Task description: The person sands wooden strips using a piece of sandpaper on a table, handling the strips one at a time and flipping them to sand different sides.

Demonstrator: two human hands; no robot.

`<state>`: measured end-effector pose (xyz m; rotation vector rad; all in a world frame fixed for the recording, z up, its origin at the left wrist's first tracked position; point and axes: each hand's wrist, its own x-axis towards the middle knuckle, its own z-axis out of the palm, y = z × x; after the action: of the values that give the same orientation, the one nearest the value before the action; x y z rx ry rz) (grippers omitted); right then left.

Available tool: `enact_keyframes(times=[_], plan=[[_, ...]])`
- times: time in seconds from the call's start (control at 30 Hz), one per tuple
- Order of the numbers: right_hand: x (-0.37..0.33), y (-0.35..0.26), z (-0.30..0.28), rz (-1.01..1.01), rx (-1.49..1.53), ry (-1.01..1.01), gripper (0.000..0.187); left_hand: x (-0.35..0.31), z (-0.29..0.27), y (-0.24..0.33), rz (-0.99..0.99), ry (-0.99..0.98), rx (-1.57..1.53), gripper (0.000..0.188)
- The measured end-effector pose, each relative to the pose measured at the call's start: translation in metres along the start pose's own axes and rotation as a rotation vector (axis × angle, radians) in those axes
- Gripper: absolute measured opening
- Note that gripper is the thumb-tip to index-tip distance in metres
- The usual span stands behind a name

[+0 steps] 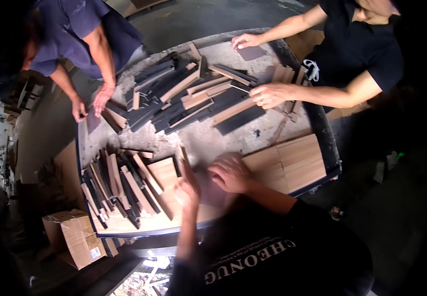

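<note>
My left hand (187, 191) is closed round a short wooden strip (182, 154), which stands up past the fingers with a dark side showing. To its right, my right hand (231, 172) hovers over or rests on a reddish-brown sheet (212, 193) that looks like sandpaper. That hand is blurred by motion, and its fingertips are hard to make out. Left of my left hand lies a heap of wood strips (120, 185) with black and light-brown faces. Flat light-wood boards (290, 165) lie at the right of my right forearm.
A large pile of similar strips (188, 96) covers the far middle of the table (213, 148). Across it, one person in black (363, 54) holds a strip at the right; another in purple (83, 39) handles a sheet at the left. A cardboard box (75, 237) stands lower left.
</note>
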<state>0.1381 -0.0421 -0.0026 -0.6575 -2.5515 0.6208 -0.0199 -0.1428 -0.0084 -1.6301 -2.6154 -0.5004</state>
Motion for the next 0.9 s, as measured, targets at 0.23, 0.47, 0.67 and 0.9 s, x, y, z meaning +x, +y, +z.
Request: enact_keyframes(times=[0.23,0.47,0.67,0.9], plan=[[-0.001,-0.004,0.001,-0.007,-0.076,0.018,0.03,-0.031,-0.007,0.024,0.019,-0.077,0.075,0.058],[-0.001,0.001,0.008,-0.04,-0.094,0.043,0.032,-0.023,0.008,0.008,0.093,0.053,0.21,0.059],[-0.008,0.001,0.005,0.033,-0.043,-0.034,0.031,-0.019,0.001,0.022,0.132,0.044,0.121,0.062],[-0.007,0.003,0.003,-0.066,-0.098,0.044,0.033,-0.005,-0.009,0.006,0.068,0.016,0.102,0.049]])
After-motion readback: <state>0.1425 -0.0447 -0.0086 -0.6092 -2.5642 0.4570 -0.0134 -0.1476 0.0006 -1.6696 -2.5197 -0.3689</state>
